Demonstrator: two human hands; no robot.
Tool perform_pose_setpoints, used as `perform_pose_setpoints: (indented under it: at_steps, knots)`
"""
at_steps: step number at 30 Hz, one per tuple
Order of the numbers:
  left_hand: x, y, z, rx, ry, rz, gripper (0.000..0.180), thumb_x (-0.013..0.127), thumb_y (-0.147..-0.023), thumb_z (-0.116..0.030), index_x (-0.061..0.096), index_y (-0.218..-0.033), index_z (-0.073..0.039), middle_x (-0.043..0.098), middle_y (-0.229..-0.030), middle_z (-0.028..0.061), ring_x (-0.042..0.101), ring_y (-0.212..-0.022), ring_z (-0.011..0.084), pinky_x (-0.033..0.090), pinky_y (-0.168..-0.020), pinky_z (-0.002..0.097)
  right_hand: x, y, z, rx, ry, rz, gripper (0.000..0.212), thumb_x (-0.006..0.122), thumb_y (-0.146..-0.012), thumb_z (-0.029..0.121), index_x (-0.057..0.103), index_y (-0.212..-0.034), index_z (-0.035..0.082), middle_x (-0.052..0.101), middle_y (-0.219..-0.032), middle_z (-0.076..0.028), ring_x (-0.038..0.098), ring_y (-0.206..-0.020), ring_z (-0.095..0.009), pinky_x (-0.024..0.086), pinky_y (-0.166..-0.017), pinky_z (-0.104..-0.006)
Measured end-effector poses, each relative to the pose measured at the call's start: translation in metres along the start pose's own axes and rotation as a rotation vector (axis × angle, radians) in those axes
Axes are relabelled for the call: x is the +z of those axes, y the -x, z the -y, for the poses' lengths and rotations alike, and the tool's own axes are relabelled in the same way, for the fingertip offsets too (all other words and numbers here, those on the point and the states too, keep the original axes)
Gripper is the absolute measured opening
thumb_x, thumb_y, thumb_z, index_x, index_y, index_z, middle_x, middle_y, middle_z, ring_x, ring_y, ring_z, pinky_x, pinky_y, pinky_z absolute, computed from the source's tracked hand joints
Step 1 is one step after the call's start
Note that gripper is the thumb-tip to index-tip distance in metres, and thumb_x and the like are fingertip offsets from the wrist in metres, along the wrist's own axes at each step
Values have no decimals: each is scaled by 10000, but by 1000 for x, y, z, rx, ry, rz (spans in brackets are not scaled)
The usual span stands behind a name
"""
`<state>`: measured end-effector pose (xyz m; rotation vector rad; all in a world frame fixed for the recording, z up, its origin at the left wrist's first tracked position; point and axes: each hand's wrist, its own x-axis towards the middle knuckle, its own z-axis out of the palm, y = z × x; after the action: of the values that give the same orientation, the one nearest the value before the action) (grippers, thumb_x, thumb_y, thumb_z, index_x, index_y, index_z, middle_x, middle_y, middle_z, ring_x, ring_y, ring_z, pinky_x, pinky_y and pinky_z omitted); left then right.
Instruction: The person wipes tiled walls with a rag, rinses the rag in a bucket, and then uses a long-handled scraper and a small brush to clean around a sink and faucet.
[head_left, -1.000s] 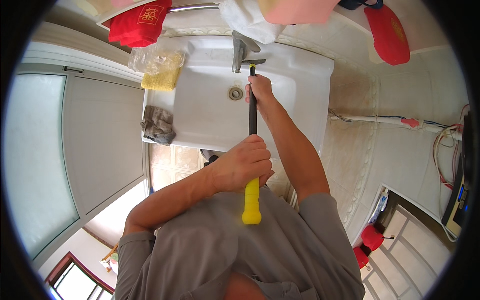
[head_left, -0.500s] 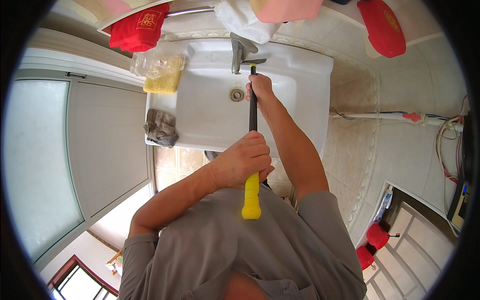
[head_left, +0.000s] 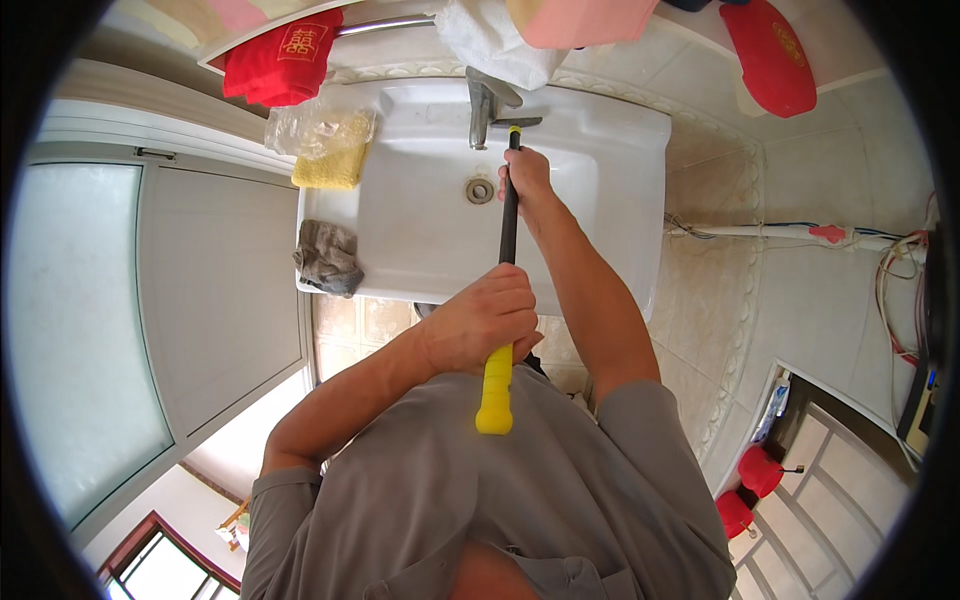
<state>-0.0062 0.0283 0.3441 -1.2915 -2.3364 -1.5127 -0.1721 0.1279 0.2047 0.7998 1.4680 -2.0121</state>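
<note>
Both hands are wrapped tight around one long tool [head_left: 508, 215]: the left hand [head_left: 487, 322] is clenched where the black shaft meets the yellow handle [head_left: 495, 395], and the right hand [head_left: 527, 176] is clenched high on the shaft, just below the tool's head. The head rests against the base of the chrome faucet [head_left: 484, 104] at the back edge of the white sink [head_left: 610, 190]; the handle end hangs near the person's chest, over the front edge.

To do this step well, my judgement is that the upper hand should steady the head squarely on the fitting while the lower hand supplies the leverage, slowly, so the head does not slip onto the porcelain.

Surroundings: the drain [head_left: 480, 190] lies just left of the shaft. A grey rag [head_left: 326, 257] sits at the sink's front left corner, a yellow cloth [head_left: 331, 165] in clear wrapping at the back left corner. A red towel [head_left: 281, 58] and a white cloth [head_left: 490, 40] hang on the rail above; the white cloth droops close to the faucet and may crowd the working area. White pipes [head_left: 760, 232] run along the tiled wall to the right.
</note>
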Motion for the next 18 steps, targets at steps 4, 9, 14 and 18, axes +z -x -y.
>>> perform_pose_setpoints:
  at_steps: [4,9,14,18]
  knots:
    - [-2,3,3,20,7,-2,287,729,-671,31,452,-680,-45,464,-732,116,531,-734,321,502,-831,486,-1,-2,-1,-18,-11,-3,49,482,-928,116,488,-956,76,490,-641,-47,399,-432,-153,368,-401,-342]
    - [-8,14,1,-16,16,20,276,723,-692,32,459,-699,-47,507,-790,105,578,-801,307,493,-965,530,6,-6,-11,-42,-54,-36,48,480,-919,107,487,-952,73,483,-630,-53,399,-418,-160,358,-386,-346]
    - [-21,34,1,-113,-19,33,219,695,-735,34,488,-742,-38,540,-851,89,646,-1015,319,393,-1103,596,13,-15,-26,-108,-101,-80,62,495,-905,101,509,-948,57,467,-606,-56,419,-406,-168,359,-359,-351]
    - [-22,47,10,-96,-65,21,216,691,-738,38,490,-743,-41,552,-877,94,638,-1081,341,392,-1103,597,20,-21,-23,-131,-101,-140,90,503,-893,95,527,-947,27,476,-609,-62,447,-410,-176,374,-352,-349]
